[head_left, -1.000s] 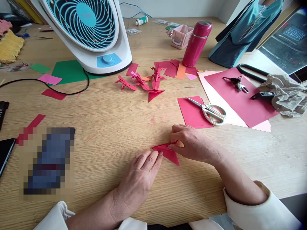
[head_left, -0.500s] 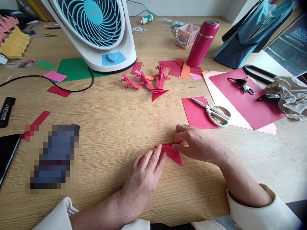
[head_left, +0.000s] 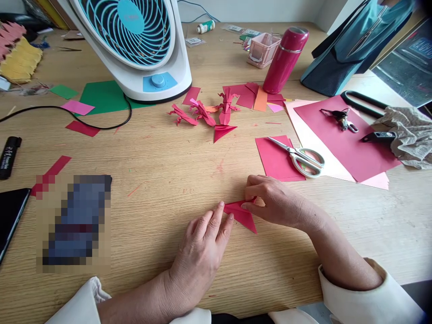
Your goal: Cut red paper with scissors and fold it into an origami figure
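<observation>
A folded red paper lies on the wooden table in front of me, its pointed flap toward the near edge. My right hand pinches its upper right edge between thumb and bent fingers. Beside its left tip, my left hand rests on the table with fingers stretched out, the fingertips at the paper's edge. Farther back lie several folded red paper figures and a small folded red triangle. White-handled scissors rest on a stack of red paper squares beyond my right hand.
A white and blue fan stands at the back, its black cord running left. A red thermos, a pink basket and a teal bag are back right. Keys lie on red sheets. A black marker is far left.
My left fingertips have slid slightly left, off the paper's left tip, so more of that tip shows. My right hand keeps its pinch in the same place.
</observation>
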A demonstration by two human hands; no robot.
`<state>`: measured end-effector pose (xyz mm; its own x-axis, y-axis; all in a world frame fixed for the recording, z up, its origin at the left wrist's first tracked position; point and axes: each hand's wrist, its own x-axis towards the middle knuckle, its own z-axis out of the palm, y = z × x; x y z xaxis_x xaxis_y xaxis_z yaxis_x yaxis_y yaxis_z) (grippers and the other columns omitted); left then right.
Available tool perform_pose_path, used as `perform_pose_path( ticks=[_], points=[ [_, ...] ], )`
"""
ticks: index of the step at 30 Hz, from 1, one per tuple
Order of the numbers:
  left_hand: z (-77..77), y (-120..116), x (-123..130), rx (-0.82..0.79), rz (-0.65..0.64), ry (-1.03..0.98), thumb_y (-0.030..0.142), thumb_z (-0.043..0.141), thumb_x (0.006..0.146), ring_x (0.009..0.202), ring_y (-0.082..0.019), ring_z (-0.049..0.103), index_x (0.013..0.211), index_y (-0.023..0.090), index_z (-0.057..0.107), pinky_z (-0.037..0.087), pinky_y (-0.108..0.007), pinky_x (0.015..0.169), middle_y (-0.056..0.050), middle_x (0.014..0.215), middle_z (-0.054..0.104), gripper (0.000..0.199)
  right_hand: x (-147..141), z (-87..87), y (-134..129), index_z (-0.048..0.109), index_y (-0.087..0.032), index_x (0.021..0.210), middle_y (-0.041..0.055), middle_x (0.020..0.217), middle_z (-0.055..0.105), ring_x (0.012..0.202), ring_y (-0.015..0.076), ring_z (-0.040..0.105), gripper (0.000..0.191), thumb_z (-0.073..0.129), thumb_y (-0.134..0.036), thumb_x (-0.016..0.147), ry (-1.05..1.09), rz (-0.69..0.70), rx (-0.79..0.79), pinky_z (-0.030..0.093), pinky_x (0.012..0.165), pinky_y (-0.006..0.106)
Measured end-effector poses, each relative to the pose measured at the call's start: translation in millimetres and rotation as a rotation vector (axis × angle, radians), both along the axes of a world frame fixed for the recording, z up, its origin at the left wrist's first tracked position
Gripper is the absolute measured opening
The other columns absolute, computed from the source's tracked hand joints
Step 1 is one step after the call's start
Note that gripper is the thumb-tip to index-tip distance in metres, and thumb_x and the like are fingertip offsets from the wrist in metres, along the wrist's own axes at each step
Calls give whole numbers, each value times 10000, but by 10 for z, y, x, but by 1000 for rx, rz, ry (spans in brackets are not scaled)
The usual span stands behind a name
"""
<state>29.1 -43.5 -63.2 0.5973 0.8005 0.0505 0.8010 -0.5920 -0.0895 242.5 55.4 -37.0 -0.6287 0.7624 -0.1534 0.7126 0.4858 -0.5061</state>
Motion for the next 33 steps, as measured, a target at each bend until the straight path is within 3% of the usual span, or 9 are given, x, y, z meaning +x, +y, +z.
perform_pose_path(
  ticks=[20,33],
  points=[
    [29,-5,22,23,3,10,147,455,870,1128,-288,559,1374,167,511,489,-413,793,-190,1434,488,508,-22,-6,-6,559,-149,606,17,764,505,603,88,422,244,606,-167,845,-30,-29,8,348,605,234],
    [32,-8,21,32,20,20,177,492,882,1095,-291,574,1362,211,526,476,-413,764,-197,1405,517,483,-26,-80,-4,554,-152,616,32,766,514,662,116,467,244,599,-195,852,-28,-34,33,364,635,253]
  ],
)
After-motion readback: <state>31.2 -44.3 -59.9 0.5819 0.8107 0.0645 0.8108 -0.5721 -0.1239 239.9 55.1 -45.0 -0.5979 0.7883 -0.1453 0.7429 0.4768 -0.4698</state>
